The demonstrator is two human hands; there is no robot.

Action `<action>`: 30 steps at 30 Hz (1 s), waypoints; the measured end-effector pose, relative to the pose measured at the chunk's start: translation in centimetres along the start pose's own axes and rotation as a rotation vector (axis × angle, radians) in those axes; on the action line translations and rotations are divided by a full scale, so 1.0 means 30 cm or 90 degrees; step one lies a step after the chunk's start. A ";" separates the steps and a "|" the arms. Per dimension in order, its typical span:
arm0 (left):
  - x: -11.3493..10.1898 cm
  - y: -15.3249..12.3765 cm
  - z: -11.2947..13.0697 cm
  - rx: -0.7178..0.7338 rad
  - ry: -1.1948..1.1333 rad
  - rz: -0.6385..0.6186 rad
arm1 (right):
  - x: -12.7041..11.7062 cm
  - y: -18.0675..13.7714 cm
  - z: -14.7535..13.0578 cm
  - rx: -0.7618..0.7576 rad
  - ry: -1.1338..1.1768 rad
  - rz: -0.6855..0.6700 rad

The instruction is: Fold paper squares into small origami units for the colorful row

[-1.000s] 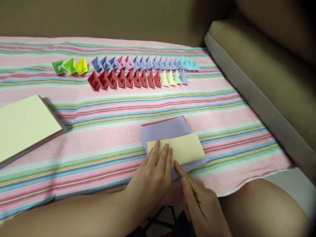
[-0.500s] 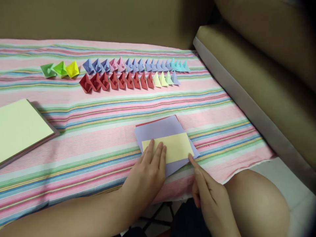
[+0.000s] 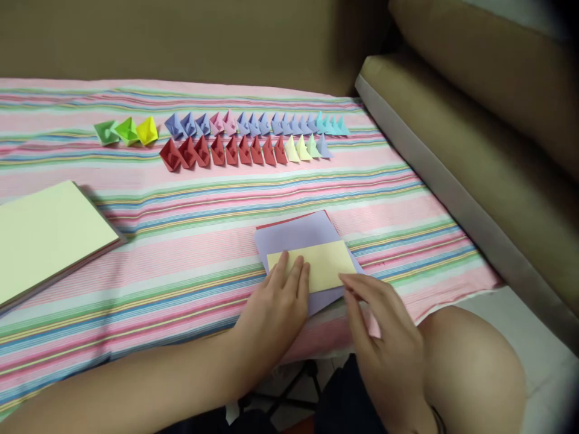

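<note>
At the far left a stack of paper (image 3: 49,232) with a pale yellow sheet on top lies on the striped cloth of the table (image 3: 181,199). Behind it, toward the back edge, stand three green and yellow folded boats (image 3: 128,131). Next to them come two rows of folded boats, a lilac, pink and blue row (image 3: 253,123) and a mostly red row (image 3: 221,150) just in front of it.

Near the front edge, the left hand (image 3: 274,313) lies flat on the left end of a folded yellow sheet (image 3: 323,265). Its grip is open and pinches nothing, with the fingers side by side pressing the paper down. The yellow sheet rests on a lilac sheet (image 3: 298,232), and the edge of a red sheet (image 3: 289,219) shows beneath that.

The right hand (image 3: 384,337) has its fingertips at the sheet's lower right corner. Whether this grip nips the edge or only touches it cannot be told.

This looks like the setting of a crease. To do it well, the left palm should bear straight down so the sheet cannot slide on the smooth lilac paper. The two layers should meet edge to edge at the corner before any pressure goes on, and the crease is best run firmly along the fold in one stroke.

A bare knee (image 3: 470,361) and a tan sofa cushion (image 3: 474,157) are at the right
</note>
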State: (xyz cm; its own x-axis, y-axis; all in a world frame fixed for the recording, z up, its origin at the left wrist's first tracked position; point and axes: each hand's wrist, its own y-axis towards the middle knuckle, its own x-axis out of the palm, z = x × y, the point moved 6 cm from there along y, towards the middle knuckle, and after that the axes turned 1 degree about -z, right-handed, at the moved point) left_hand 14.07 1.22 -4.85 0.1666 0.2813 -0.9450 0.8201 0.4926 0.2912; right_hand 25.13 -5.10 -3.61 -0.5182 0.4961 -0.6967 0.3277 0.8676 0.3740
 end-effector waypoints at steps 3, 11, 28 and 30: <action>-0.002 0.003 -0.011 0.002 -0.019 -0.018 | 0.085 0.029 -0.015 0.014 0.028 -0.028; 0.001 0.028 -0.077 0.063 -0.129 -0.200 | 0.130 0.028 0.021 0.092 0.068 -0.090; 0.005 0.033 -0.121 0.065 -0.194 -0.231 | 0.167 0.034 -0.044 0.091 -0.045 -0.075; 0.007 0.032 -0.118 0.068 -0.188 -0.221 | 0.168 0.035 -0.039 0.083 -0.038 -0.078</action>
State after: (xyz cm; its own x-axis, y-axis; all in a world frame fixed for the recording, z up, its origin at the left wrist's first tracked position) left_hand 12.96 4.67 -4.24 0.0087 -0.1391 -0.9902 0.9038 0.4248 -0.0518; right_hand 21.91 -1.65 -6.01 -0.5138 0.3806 -0.7689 0.3665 0.9077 0.2044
